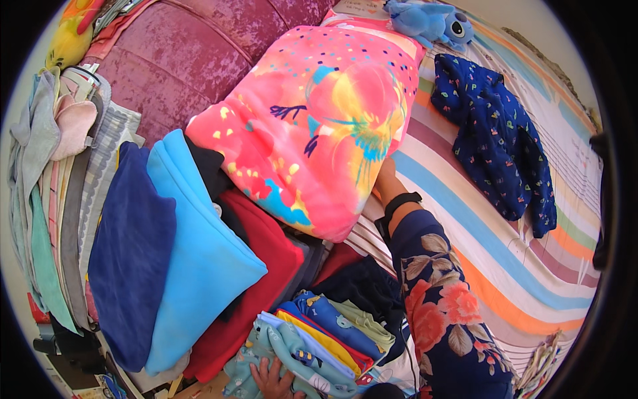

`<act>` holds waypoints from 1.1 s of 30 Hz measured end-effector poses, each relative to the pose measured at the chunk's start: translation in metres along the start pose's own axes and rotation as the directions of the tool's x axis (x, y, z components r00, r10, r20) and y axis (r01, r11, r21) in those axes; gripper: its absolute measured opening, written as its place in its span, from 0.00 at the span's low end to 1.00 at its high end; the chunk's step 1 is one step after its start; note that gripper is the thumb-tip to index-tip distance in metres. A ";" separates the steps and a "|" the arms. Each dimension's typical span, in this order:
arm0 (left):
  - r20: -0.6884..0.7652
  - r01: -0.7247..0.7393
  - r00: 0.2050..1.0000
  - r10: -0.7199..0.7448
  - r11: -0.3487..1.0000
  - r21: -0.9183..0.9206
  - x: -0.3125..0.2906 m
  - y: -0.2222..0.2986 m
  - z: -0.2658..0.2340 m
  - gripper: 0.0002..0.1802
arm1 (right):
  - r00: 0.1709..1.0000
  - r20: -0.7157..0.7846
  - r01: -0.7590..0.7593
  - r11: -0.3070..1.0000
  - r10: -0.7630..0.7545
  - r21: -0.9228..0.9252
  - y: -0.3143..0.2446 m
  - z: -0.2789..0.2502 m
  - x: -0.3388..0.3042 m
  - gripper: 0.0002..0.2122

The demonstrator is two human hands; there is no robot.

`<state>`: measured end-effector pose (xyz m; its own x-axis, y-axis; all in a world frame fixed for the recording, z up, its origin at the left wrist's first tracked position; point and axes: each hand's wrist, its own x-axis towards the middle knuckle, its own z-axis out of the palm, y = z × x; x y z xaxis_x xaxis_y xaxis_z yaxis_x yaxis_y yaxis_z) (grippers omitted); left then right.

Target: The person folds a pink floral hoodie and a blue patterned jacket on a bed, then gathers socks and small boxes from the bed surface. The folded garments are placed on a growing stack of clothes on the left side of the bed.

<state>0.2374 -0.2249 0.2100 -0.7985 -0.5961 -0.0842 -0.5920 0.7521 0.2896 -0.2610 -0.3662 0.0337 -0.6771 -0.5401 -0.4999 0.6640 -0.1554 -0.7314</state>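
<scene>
My left hand (271, 382) lies with spread fingers on a light teal printed garment (249, 352) at the bottom, part of a stack of small folded clothes. Beside that garment, yellow, red and blue printed pieces (335, 329) show their folded edges. My right hand (385, 175) reaches up to the right edge of a bright pink folded blanket (299, 126) with a large colourful print. Its fingers are hidden behind the blanket, so their grip does not show. A black band (402, 201) circles that wrist, below which a dark floral sleeve covers the arm.
Left of centre stand folded fabrics: navy (129, 259), light blue (193, 266) and dark red (266, 266). A navy printed jacket (495, 133) lies on the striped bedsheet (485, 253). A blue plush toy (428, 23) and a purple velvety cushioned piece (179, 60) are at the back.
</scene>
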 end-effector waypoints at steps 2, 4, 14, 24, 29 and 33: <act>-0.045 -0.018 0.999 0.018 1.000 0.002 0.002 0.002 0.000 0.36 | 0.992 0.069 -0.110 0.990 0.104 0.090 -0.003 0.001 -0.014 0.15; -0.037 -0.021 0.999 0.020 1.000 -0.004 0.004 0.004 -0.003 0.35 | 0.966 0.174 -0.215 0.966 0.189 0.141 -0.010 0.005 -0.037 0.19; -0.031 0.027 0.999 -0.027 0.999 -0.025 0.011 0.013 -0.014 0.34 | 0.992 0.049 -0.088 0.914 0.117 -0.397 -0.023 0.030 -0.115 0.36; -0.046 0.034 0.998 -0.036 0.998 -0.043 0.008 0.009 -0.009 0.33 | 0.976 -0.095 0.191 0.979 -0.197 -0.067 -0.076 0.037 -0.021 0.33; -0.020 0.049 0.999 -0.050 0.998 -0.046 0.006 0.009 -0.007 0.33 | 0.991 0.136 -0.035 0.993 0.019 0.117 -0.107 0.086 -0.049 0.18; -0.004 0.050 0.999 -0.050 0.998 -0.029 0.008 0.006 -0.007 0.32 | 0.862 0.402 0.241 0.947 -0.309 0.211 -0.149 0.149 -0.062 0.14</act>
<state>0.2283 -0.2268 0.2181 -0.7671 -0.6345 -0.0946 -0.6279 0.7126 0.3129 -0.2706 -0.4331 0.2427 -0.6614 -0.7498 -0.0185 0.5326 -0.4521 -0.7155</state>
